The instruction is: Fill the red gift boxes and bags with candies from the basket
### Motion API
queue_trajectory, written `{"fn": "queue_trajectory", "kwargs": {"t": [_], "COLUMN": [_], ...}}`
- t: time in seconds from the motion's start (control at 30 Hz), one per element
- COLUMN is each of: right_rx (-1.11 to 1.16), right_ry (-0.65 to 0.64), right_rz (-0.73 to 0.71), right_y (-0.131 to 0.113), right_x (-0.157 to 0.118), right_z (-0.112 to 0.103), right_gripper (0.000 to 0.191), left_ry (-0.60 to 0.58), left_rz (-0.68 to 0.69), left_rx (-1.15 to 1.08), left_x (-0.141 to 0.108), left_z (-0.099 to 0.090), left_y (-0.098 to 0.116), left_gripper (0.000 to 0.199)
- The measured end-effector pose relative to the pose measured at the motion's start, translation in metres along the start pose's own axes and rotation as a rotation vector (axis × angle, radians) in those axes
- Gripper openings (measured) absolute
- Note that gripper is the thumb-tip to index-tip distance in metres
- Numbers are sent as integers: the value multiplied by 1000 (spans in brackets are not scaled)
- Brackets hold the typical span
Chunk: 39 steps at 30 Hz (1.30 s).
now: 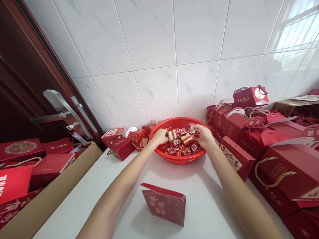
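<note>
Forearms (124, 186) stretched forward over a white surface (204, 205), left hand (160, 136) curled over sweets (176, 142) in the red basket (178, 160), its grip unclear, right hand (204, 136) pinching a wrapped sweet (191, 128) near the rim, red box (165, 206) upright between the forearms

Two bare forearms, slender and smooth in outline, cross the frame, the left forearm (129, 176) from seven o'clock, the right forearm (233, 177) from five. Each is broadest near the lower edge and tapers to a narrow, bare wrist. The bare left hand (160, 135), at six o'clock close to centre, and bare right hand (204, 136), between three and four, have slim fingers, their nails too small to make out.
</note>
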State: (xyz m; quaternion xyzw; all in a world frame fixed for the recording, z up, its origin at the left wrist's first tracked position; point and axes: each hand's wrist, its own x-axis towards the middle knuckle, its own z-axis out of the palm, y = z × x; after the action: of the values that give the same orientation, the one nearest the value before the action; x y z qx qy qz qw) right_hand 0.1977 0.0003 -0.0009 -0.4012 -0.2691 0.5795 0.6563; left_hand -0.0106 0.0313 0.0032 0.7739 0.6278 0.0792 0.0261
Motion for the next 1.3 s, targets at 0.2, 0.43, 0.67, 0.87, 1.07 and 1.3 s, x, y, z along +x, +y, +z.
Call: {"fn": "queue_trajectory", "kwargs": {"t": [0.2, 0.43, 0.67, 0.87, 1.07, 1.3], "right_rx": [39, 69, 80, 82, 28, 21], "right_ry": [43, 64, 72, 87, 76, 97], "right_rz": [-22, -61, -151, -161, -215, -211], "right_y": [3, 1, 3, 5, 7, 8], "right_x": [5, 1, 3, 6, 8, 8], "right_z": [-2, -1, -2, -4, -6, -5], "right_gripper": [19, 28, 34, 32, 29, 29], "left_ry": [-74, -1, -170, -277, -192, -358], "left_rz": [121, 222, 707, 607, 343, 794], "left_rx": [43, 23, -215, 84, 225, -63], "left_x": [-2, 0, 16, 24, 35, 28], "left_z": [3, 3, 10, 22, 21, 25], "left_y": [2, 5, 46, 76, 74, 79], "left_gripper": [27, 37, 33, 46, 59, 59]}}
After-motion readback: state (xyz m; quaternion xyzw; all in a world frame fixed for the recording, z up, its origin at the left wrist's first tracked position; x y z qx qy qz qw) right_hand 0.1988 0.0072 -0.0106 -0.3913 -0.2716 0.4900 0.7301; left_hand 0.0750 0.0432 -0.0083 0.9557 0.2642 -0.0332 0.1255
